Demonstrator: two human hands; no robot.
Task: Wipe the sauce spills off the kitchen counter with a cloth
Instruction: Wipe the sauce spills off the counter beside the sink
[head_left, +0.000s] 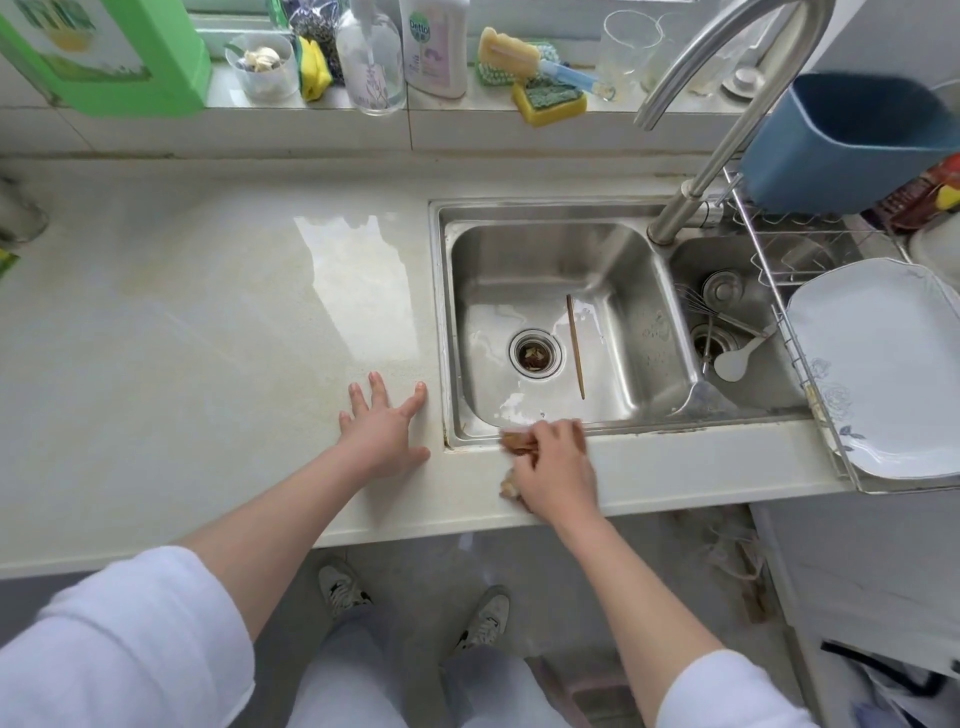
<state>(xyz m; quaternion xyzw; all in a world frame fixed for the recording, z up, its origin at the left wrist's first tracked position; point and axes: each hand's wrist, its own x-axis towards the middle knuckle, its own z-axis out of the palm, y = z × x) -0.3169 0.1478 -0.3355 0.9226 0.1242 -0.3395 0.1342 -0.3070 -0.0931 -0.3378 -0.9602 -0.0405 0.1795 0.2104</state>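
At sink's front edge: right hand (553, 467) bunches cloth (519, 442) in its grip on the surface (208, 322).
Left hand (387, 434): flat, fingers spread, just left of cloth.

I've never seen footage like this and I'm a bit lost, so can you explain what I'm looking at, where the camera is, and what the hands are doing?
There is no machine here. One wide-angle camera sits on a person's head and looks down, so you see their own arms, legs and shoes. They stand at a pale kitchen counter with a steel sink set into it. The left hand lies flat on the counter with fingers spread, holding nothing. The right hand grips a brownish cloth at the counter strip along the sink's front edge. A single chopstick lies in the sink basin. Sponges and soap bottles stand on the ledge behind, and a white plate rests in the rack on the right.
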